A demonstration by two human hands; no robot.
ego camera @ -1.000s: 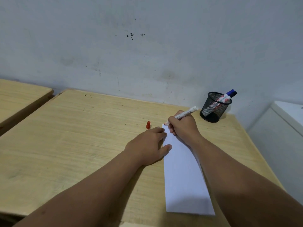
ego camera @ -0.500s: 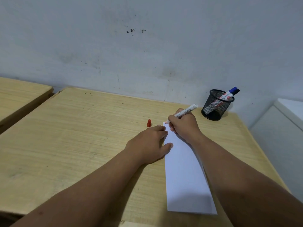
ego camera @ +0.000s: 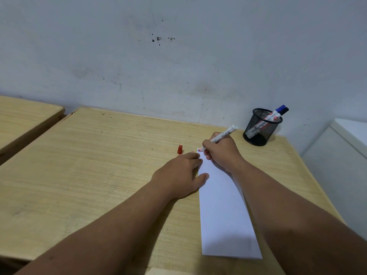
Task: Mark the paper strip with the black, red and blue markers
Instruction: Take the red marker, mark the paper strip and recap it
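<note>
The paper strip [ego camera: 222, 203] has not moved on the wooden desk [ego camera: 89, 165]; the left hand [ego camera: 178, 175] still presses flat on its edge, and the right hand [ego camera: 221, 152] keeps gripping the red marker [ego camera: 220, 136], tip at the strip's far corner, where small marks now show

right hand [ego camera: 222, 151] gripping red marker [ego camera: 223, 134], paper strip [ego camera: 222, 205]

Marker [ego camera: 224, 134] tip colour unclear (perhaps red), paper strip [ego camera: 224, 205] edge under right forearm
</note>
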